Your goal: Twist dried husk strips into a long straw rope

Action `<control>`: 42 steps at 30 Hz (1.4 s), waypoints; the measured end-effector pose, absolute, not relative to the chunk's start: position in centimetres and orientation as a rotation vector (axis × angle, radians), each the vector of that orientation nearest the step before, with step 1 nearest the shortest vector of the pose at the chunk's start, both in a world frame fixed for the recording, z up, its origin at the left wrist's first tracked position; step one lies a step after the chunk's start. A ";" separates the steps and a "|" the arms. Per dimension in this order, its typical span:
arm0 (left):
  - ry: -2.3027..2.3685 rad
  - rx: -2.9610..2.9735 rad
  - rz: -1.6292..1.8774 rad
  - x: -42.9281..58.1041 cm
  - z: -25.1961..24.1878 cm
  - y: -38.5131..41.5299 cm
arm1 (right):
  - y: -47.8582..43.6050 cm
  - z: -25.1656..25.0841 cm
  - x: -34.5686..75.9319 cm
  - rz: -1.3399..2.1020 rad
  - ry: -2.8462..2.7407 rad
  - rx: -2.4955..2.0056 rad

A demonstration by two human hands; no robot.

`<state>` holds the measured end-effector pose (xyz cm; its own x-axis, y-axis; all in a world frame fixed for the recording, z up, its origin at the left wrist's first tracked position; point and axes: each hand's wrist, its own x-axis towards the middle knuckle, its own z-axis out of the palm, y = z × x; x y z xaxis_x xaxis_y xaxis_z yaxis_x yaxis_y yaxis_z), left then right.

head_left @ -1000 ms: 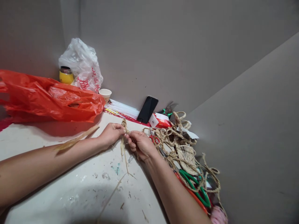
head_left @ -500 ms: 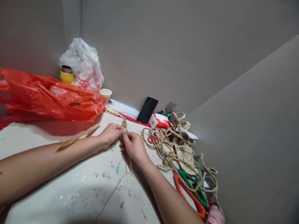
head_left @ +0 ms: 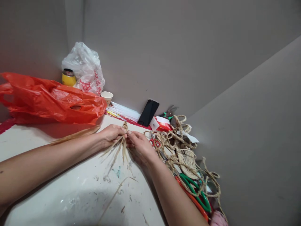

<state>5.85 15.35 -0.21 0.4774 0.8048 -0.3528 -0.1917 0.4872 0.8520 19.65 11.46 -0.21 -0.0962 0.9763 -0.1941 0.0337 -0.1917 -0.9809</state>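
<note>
Between my two hands is a small braided straw piece [head_left: 125, 125], its knotted tip pointing away from me and several loose straw strands [head_left: 123, 150] fanning out toward me. My left hand [head_left: 114, 133] pinches it from the left, fingers closed near the base of the braid. From the right, my right hand [head_left: 140, 142] is closed at the same spot, thumb and forefinger pinching the straw there; its other fingers are partly hidden. A long dry straw leaf [head_left: 76, 134] lies behind my left forearm. One thin strand [head_left: 115, 193] rests on the white table [head_left: 77, 185].
Braided rope [head_left: 185, 160] is heaped at the right with red-handled scissors [head_left: 155, 142] and green-handled shears [head_left: 196, 193]. Along the back stand a phone [head_left: 148, 112], a paper cup [head_left: 107, 96], a yellow jar [head_left: 68, 78], a clear bag [head_left: 83, 64] and a red plastic bag [head_left: 51, 100].
My right hand has shifted slightly right and turned, lying flatter. The loose strands, earlier mostly hidden and hanging below the hands, now spread out in a fan between them.
</note>
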 end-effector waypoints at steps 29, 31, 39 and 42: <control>0.958 1.257 0.677 4.9 -0.7 15.9 | 12.1 -0.5 20.8 1.884 -0.972 -1.220; 0.985 1.332 0.651 4.8 -0.7 16.1 | 12.0 -0.5 20.4 1.784 -0.991 -1.299; 1.007 1.564 0.583 5.1 0.0 15.2 | 11.4 -0.6 19.1 1.569 -1.003 -1.445; 1.058 1.528 0.537 5.5 0.4 13.7 | 11.3 -0.4 19.1 1.673 -0.967 -1.366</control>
